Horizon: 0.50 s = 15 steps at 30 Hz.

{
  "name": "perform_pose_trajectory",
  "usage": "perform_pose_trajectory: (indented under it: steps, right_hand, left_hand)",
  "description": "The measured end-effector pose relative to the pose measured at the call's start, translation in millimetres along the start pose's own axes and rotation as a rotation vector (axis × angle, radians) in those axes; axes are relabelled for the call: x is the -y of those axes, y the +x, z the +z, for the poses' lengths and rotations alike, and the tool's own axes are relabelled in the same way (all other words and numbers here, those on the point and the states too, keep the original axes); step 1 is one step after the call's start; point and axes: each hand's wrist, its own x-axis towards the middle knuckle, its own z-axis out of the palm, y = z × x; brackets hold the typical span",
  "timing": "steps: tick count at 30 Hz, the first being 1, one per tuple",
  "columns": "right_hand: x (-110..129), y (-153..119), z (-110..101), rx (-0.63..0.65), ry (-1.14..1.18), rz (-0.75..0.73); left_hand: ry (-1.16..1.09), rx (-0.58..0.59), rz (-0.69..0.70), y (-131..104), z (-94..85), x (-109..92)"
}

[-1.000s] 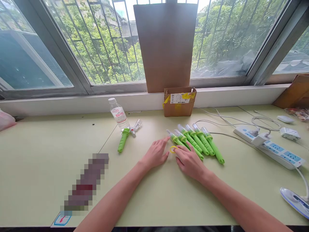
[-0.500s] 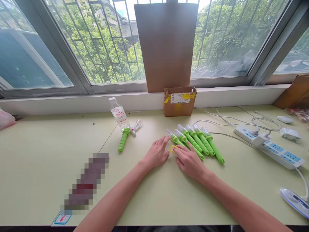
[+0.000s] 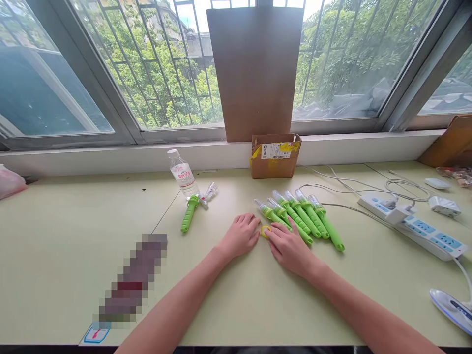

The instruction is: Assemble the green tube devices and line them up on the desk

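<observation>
Since a second ago the left hand has curled its fingers back from the green tools, and both hands now close in on the small yellow ring lying on the table. That left hand lies palm down with fingers loosely bent and nothing held, its fingertips just beside the ring; the right hand is also flat and empty, its forefinger touching the ring's right edge. The step looks like getting hold of the ring between the two hands, so the next move probably calls for a fine pinch off the flat tabletop without flicking it away. Just beyond lies the row of green tools, side by side with clear tips pointing away. Farther left lie a single green tool and a water bottle; a cardboard box stands by the sill.
</observation>
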Motion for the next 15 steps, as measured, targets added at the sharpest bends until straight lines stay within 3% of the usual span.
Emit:
perform_pose_trajectory:
  steps: [8, 10, 15]
  right_hand:
    - [0, 0, 0, 0.001, -0.023, -0.006]
    - [0, 0, -1, 0.001, -0.026, -0.008]
    - [2, 1, -4, 0.019, -0.027, -0.016]
  left_hand:
    - [0.041, -0.004, -0.017, 0, -0.6, 5]
    - [0.105, -0.017, -0.095, 0, -2.4, 12]
    - [0.329, -0.049, -0.444, 1, -12.0, 37]
